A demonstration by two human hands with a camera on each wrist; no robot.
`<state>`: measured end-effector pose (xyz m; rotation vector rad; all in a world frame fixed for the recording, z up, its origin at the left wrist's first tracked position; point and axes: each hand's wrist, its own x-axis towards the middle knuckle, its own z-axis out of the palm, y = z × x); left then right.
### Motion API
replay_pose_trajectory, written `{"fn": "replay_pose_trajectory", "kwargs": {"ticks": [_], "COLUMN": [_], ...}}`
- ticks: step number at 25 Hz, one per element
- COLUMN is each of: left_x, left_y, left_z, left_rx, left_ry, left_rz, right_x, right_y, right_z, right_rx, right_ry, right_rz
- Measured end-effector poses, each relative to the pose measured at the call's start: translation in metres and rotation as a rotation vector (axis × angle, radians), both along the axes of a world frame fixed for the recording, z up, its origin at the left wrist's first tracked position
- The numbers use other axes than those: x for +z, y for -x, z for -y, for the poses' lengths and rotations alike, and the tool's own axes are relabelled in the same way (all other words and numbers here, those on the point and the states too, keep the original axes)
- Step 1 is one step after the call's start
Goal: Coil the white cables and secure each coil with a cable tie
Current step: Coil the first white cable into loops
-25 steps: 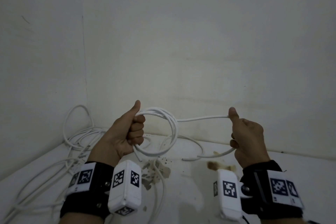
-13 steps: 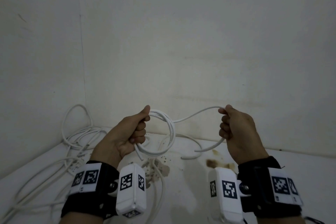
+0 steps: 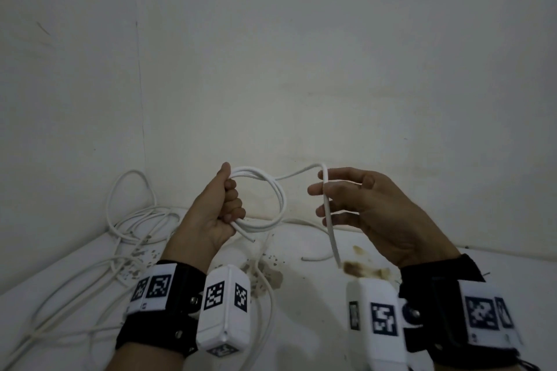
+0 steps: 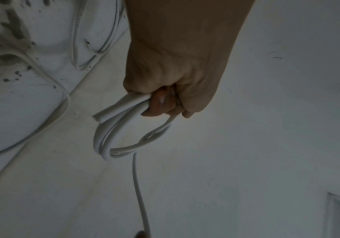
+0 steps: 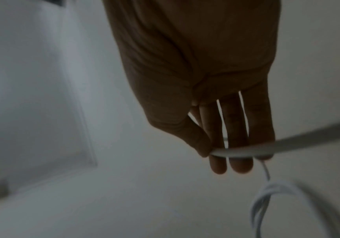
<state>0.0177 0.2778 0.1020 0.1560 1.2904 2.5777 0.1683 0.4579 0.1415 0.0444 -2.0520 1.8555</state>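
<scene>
**A:** What has the left hand [image 3: 217,214] got?

**B:** A small coil [image 3: 265,199] of white cable, a few turns, held up in the air above the worktop [image 3: 301,325]. The fingers are curled tight round the bunched turns, with the thumb lying along the top. In the left wrist view the same fist [image 4: 173,77] clamps the loops, and a cut end of the cable [image 4: 99,116] sticks out just past the fingers.

**A:** And the right hand [image 3: 376,211]?

**B:** It is mostly open, the fingers stretched out and spread. The free run of the cable [image 3: 327,208] leaves the coil, arches across the gap between the hands, bends over the top finger and hangs down across the fingers near their tips. Its loose end hangs free above a brown stain [image 3: 361,269] on the worktop. The right wrist view shows the strand [image 5: 242,151] lying across the straight fingers with the thumb [image 5: 197,141] touching it; the picture is blurred, so I cannot tell how firmly the thumb presses.

**A:** Where are the other cables?

**B:** A loose tangle of white cables [image 3: 132,226] lies at the far left corner of the worktop, where the two walls meet, with strands trailing along the left edge towards the near side. One loop leans up against the wall. Dark speckled marks [image 3: 265,274] sit on the worktop below the left hand.
</scene>
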Motion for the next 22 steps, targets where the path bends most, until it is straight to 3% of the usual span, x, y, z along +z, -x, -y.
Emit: {"fn": "replay_pose_trajectory", "kwargs": {"ticks": [3, 8, 11, 13, 16, 22], "left_x": [-0.001, -0.004, -0.004, -0.004, -0.003, -0.003], "left_y": [0.005, 0.007, 0.008, 0.008, 0.007, 0.005], "left_z": [0.003, 0.006, 0.009, 0.01, 0.009, 0.007], "left_rx": [0.027, -0.004, -0.031, -0.056, -0.071, -0.107], "left_ry": [-0.059, -0.149, -0.239, -0.288, -0.315, -0.281], "left_rz": [0.029, 0.075, 0.103, 0.108, 0.089, 0.059], "right_x": [0.005, 0.005, 0.005, 0.005, 0.003, 0.003], "right_y": [-0.004, -0.01, -0.011, -0.01, -0.011, -0.012], "right_z": [0.008, 0.012, 0.007, 0.004, -0.001, -0.008], "right_rx": [-0.109, 0.015, -0.202, -0.252, -0.171, -0.138], "right_ry": [-0.243, -0.659, -0.828, -0.817, -0.709, -0.805], "right_rz": [-0.045, -0.018, -0.146, -0.172, -0.127, -0.085]}}
